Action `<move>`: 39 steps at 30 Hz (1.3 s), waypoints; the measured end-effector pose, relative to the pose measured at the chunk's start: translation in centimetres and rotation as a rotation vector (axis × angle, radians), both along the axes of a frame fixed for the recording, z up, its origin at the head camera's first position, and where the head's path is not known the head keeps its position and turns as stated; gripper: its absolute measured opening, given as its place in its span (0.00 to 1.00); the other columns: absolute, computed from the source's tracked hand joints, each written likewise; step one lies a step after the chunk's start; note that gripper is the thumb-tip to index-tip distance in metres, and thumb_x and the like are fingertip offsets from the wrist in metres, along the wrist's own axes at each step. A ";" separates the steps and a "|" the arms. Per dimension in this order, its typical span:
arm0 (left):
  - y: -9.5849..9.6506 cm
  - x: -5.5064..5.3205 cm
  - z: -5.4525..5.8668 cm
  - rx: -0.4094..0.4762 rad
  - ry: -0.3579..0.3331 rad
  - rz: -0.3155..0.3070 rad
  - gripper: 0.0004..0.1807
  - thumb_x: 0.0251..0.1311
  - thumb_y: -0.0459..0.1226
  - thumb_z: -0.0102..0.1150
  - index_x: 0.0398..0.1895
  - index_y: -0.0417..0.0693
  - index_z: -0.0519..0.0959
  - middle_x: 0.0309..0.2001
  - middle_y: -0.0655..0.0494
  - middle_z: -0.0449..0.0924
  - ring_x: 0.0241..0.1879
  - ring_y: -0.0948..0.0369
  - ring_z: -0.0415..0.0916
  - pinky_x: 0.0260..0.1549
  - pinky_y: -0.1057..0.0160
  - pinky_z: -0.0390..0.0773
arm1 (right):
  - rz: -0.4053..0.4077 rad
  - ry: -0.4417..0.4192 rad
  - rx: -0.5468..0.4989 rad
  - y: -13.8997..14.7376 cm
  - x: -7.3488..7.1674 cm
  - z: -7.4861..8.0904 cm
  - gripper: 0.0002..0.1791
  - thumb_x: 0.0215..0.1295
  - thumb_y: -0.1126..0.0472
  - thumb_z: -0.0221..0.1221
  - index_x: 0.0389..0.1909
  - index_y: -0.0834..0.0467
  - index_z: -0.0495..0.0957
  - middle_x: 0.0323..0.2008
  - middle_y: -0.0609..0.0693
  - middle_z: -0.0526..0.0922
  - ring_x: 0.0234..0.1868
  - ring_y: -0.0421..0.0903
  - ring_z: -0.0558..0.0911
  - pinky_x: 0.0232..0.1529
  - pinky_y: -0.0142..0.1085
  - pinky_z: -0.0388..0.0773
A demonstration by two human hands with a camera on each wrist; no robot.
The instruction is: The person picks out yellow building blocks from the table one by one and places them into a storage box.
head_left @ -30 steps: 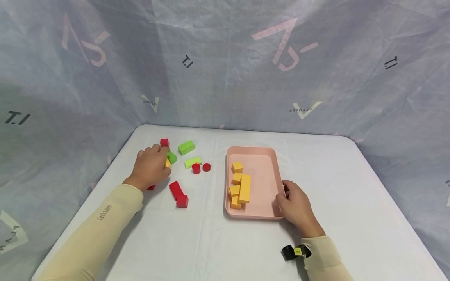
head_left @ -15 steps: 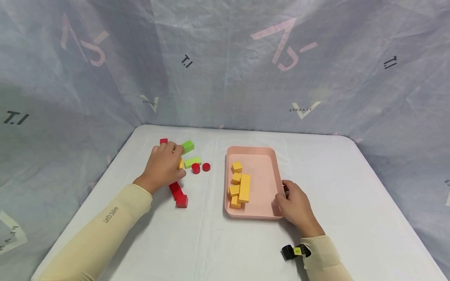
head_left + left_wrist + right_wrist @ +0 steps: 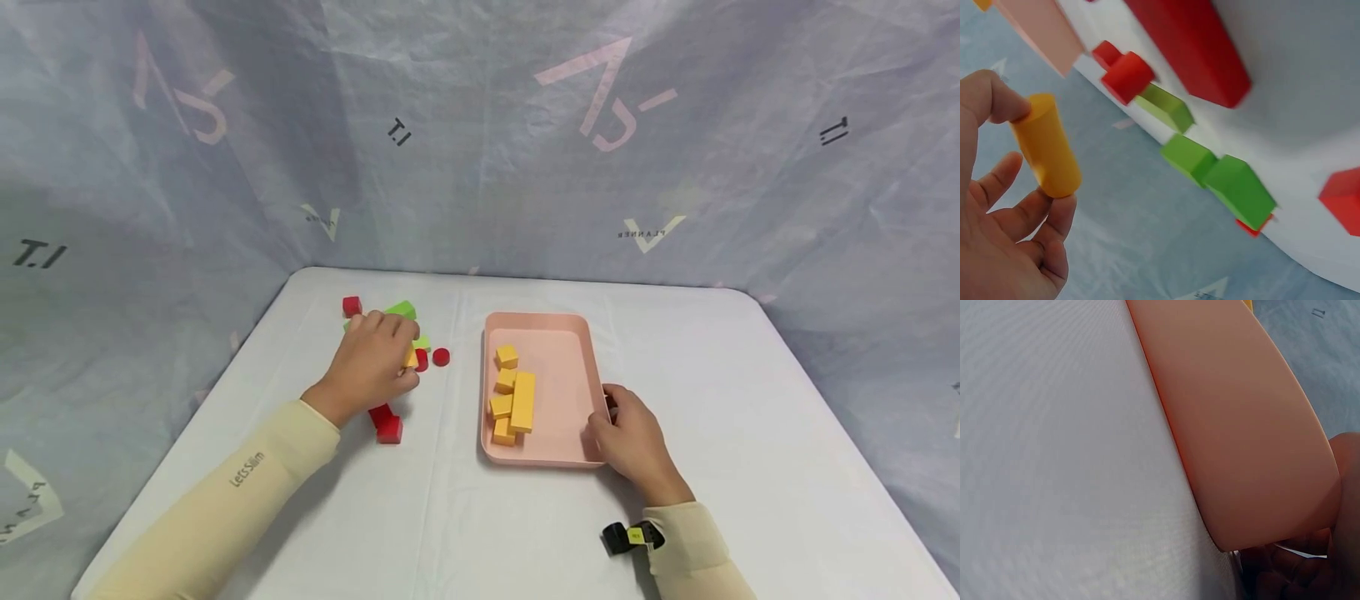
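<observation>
Between thumb and fingertips my left hand (image 3: 370, 360) pinches a yellow cylinder (image 3: 1047, 147), lifted over the loose blocks left of the tray. On the right, my right hand (image 3: 633, 437) grips the near right wall of a pink tray (image 3: 562, 375), thumb over the rim. Inside the tray, along its left side, lie several yellow blocks, with a long yellow block (image 3: 522, 402) leaning on the smaller ones. In the right wrist view the tray's outer wall (image 3: 1241, 425) fills much of the picture and the fingers are partly hidden below it.
Around the left hand lie a red cube (image 3: 389, 430), a long red block (image 3: 1194, 47), a dark green block (image 3: 1239, 189), light green blocks (image 3: 1188, 157) and a red cylinder (image 3: 1127, 77). A red disc (image 3: 441, 357) lies nearer the tray. A grey curtain stands behind the white table.
My left hand has moved right with the yellow cylinder, away from the left-hand blocks and towards the tray. The right hand and tray have stayed put.
</observation>
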State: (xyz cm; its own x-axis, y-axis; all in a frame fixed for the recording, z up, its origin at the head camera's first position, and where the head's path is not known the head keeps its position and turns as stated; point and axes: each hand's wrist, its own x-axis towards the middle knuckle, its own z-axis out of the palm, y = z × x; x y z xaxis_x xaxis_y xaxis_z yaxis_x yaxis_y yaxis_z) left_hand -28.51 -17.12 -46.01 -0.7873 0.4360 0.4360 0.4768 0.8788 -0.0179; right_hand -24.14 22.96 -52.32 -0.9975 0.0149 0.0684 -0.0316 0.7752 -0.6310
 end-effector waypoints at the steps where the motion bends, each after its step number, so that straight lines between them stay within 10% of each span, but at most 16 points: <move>1: 0.2 0.1 0.1 0.003 0.015 -0.016 0.22 0.47 0.40 0.65 0.48 0.46 0.75 0.48 0.48 0.82 0.46 0.49 0.74 0.43 0.51 0.67 | 0.002 0.000 0.000 0.0 0.0 0.0 0.29 0.69 0.59 0.51 0.70 0.63 0.70 0.53 0.59 0.81 0.49 0.53 0.80 0.52 0.50 0.77; 17: 3.9 2.0 1.3 -0.021 0.005 -0.172 0.13 0.57 0.40 0.61 0.44 0.50 0.73 0.47 0.54 0.79 0.50 0.52 0.79 0.53 0.51 0.76 | 0.007 0.009 -0.001 -0.1 -0.1 0.0 0.29 0.69 0.59 0.51 0.69 0.64 0.70 0.52 0.59 0.81 0.48 0.53 0.81 0.51 0.49 0.78; 39: 9.3 3.4 -1.2 -0.046 0.019 -0.408 0.18 0.61 0.41 0.61 0.53 0.47 0.75 0.53 0.55 0.82 0.56 0.55 0.81 0.56 0.55 0.78 | 0.014 0.012 -0.004 0.2 0.0 0.1 0.29 0.68 0.60 0.53 0.69 0.64 0.70 0.53 0.59 0.81 0.48 0.52 0.81 0.51 0.49 0.77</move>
